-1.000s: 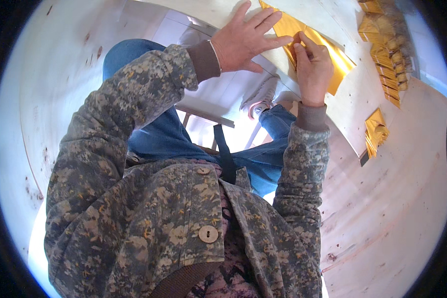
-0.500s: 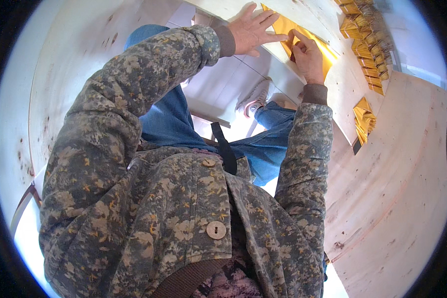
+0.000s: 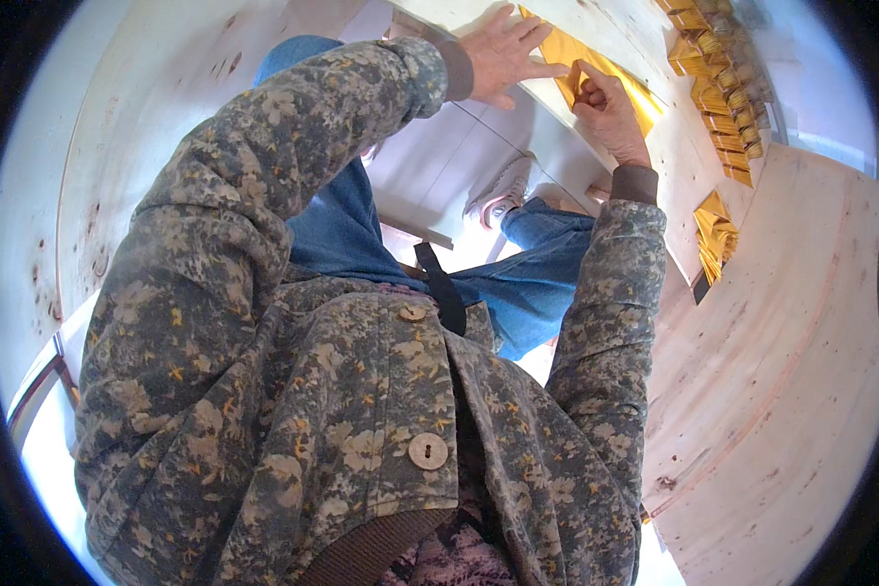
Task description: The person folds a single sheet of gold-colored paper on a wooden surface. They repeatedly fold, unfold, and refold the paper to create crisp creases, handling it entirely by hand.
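A shiny gold sheet (image 3: 623, 86), paper or foil, lies on the pale wooden table (image 3: 698, 127) at the top of the view, partly covered by my hands. My left hand (image 3: 506, 59) is spread over the sheet's left edge, fingers apart, with one fingertip reaching toward my right hand. Close by on the right, my right hand (image 3: 610, 115) has its fingers bent into a pinch at the sheet. Whatever lies between those fingertips is too small to make out.
A row of folded gold pieces (image 3: 721, 122) runs along the table on the far right. Nearer me lies another folded gold piece (image 3: 716, 234) at the table's edge. Below are my jeans-clad legs (image 3: 527, 293) and a shoe (image 3: 503, 195) on the tiled floor.
My right hand has shifted slightly to the right, and less of the gold sheet shows beside its wrist. The left hand has moved only a little to the right, still spread.
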### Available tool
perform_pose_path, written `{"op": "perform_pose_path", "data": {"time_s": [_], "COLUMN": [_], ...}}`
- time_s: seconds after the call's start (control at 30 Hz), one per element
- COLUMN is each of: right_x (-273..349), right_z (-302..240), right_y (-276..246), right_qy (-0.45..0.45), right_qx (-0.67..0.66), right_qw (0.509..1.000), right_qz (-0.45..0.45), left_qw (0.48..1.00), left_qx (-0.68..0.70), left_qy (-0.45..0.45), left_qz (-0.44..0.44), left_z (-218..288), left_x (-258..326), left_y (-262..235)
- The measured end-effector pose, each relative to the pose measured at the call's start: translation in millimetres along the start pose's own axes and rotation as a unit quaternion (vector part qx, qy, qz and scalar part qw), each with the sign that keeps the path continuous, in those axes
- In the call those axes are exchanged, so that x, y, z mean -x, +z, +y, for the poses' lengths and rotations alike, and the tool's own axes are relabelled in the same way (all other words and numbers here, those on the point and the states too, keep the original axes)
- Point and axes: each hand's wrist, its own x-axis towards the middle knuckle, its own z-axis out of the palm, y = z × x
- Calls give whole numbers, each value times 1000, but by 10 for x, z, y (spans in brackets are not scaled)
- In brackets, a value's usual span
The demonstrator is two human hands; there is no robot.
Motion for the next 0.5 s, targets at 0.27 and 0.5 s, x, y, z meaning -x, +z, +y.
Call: {"op": "perform_pose_path", "data": {"time_s": [0.27,0.5], "right_x": [-39,-6], "right_z": [-94,-191], "right_y": [202,365], "right_qy": [0,-17], "right_qx": [53,166], "right_qw": [992,965], "right_qz": [111,203], "left_qw": [1000,1000], "left_qx": [12,-2], "left_qy": [1,-9], "left_qz": [7,0], "left_z": [-21,-3], "left_x": [7,27], "left_y": [5,26]}}
